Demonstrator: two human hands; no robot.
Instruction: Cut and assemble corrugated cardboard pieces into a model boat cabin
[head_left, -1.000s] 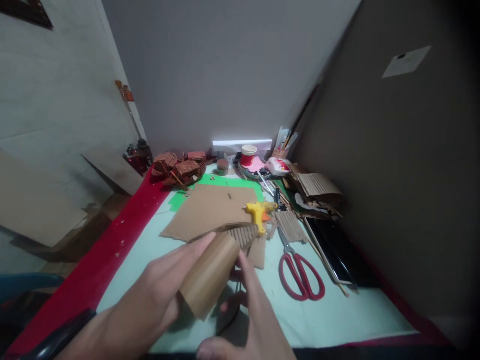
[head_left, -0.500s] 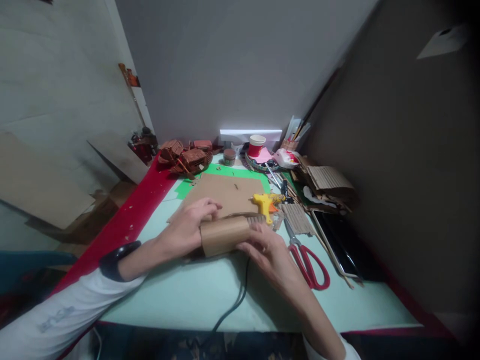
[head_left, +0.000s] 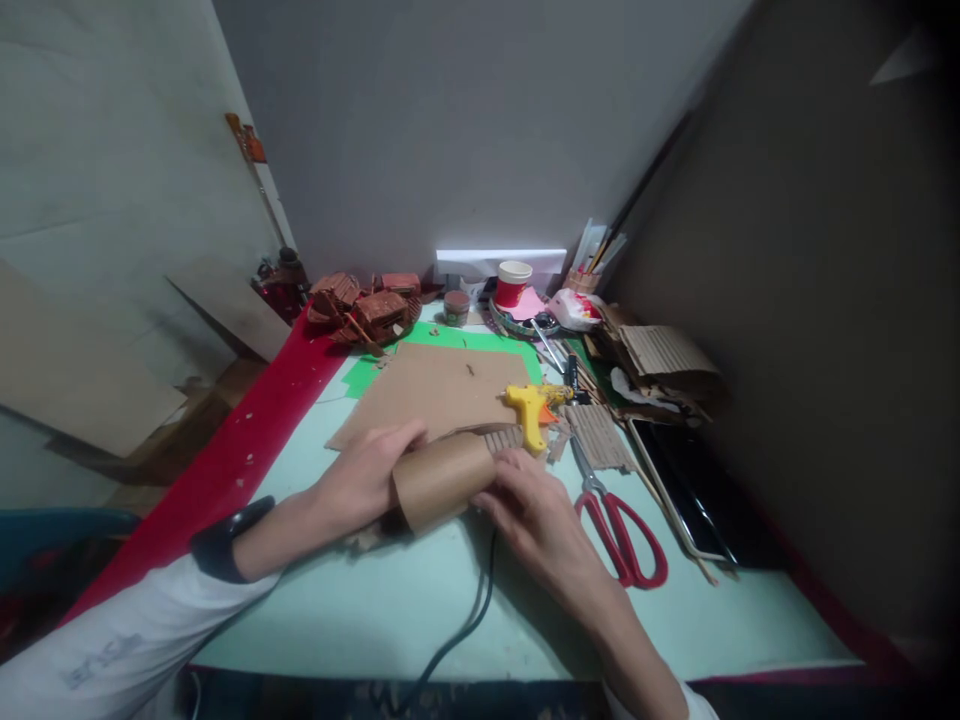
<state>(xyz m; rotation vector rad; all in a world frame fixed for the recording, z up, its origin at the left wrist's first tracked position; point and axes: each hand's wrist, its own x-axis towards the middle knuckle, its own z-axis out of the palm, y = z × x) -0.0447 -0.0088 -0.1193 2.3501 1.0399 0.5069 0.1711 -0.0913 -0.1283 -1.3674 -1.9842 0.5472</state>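
A rolled tube of brown cardboard (head_left: 441, 478) lies just above the pale green table top (head_left: 360, 600). My left hand (head_left: 365, 478) curls round its left end. My right hand (head_left: 534, 510) grips its right end with fingers pressed on the roll. Behind the tube lies a flat brown cardboard sheet (head_left: 431, 395) on a green mat (head_left: 450, 338). A yellow glue gun (head_left: 534, 408) rests just beyond my right hand, its black cord (head_left: 469, 625) running toward me under the tube.
Red-handled scissors (head_left: 622, 535) lie right of my right hand beside corrugated strips (head_left: 598, 437). Brown model pieces (head_left: 364, 305), a red cup (head_left: 513, 283), and stacked cardboard (head_left: 660, 355) crowd the back. A dark board (head_left: 810, 300) stands at right; a red strip (head_left: 225, 465) edges the left.
The tube and both hands dropped from close to the camera down to the table a second ago. Since half a second ago the tube has tilted slightly, hands still on its ends.
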